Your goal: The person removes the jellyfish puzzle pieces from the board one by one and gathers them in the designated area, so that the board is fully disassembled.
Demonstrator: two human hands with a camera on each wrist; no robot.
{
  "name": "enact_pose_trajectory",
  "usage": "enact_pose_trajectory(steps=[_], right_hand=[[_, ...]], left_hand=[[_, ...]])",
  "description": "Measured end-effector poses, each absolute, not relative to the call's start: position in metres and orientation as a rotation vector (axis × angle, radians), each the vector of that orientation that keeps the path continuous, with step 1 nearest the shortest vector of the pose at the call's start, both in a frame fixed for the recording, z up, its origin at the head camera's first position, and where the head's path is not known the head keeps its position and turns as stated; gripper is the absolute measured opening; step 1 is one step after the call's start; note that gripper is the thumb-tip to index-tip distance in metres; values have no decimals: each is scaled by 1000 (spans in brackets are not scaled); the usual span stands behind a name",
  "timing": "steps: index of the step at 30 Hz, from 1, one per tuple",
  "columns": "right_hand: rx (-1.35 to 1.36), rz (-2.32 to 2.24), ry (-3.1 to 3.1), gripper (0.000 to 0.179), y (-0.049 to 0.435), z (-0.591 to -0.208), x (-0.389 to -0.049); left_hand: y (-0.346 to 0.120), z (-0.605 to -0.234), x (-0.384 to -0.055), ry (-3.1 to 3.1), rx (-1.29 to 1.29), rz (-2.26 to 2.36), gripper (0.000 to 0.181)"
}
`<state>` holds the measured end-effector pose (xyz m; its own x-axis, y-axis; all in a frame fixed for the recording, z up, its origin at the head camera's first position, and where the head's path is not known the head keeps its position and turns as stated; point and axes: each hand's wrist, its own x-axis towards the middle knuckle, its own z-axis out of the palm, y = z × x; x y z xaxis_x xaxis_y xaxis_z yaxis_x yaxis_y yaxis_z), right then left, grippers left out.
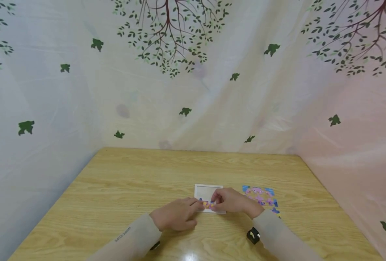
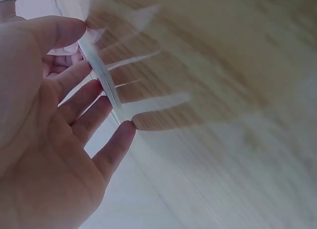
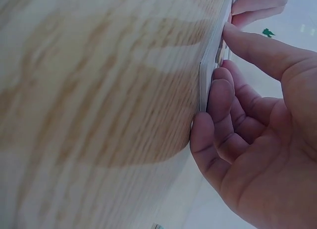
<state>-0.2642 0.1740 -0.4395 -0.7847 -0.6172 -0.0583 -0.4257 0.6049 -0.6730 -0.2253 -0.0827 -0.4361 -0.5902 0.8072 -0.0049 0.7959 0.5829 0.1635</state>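
A white puzzle tray (image 1: 209, 185) lies on the wooden table, with a few colourful puzzle pieces (image 1: 207, 205) along its near side. My left hand (image 1: 180, 214) rests at the tray's near left corner. Its fingers are fairly straight, their tips touching the tray edge (image 2: 105, 76) in the left wrist view. At the tray's right part, my right hand (image 1: 233, 200) bends its thumb and index finger around a small puzzle piece (image 1: 212, 203). In the right wrist view the thumb (image 3: 257, 47) touches the tray's inside and the other fingers curl by its edge; the piece is mostly hidden there.
Right of the tray, partly behind the right forearm, lies a group of pink, blue and yellow puzzle pieces (image 1: 259, 194). A small black device (image 1: 253, 235) sits under the right sleeve. The table (image 1: 141, 170) is bordered by a leaf-printed curtain (image 1: 154, 119).
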Motion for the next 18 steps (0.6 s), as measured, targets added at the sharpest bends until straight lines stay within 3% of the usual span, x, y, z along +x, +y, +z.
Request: enact_pose_trajectory(steps=[18], right_hand=[[-868,-972,2566,20,172,-442,-262]], left_hand=[[-84,-434,-221,2712,1377,223,40]])
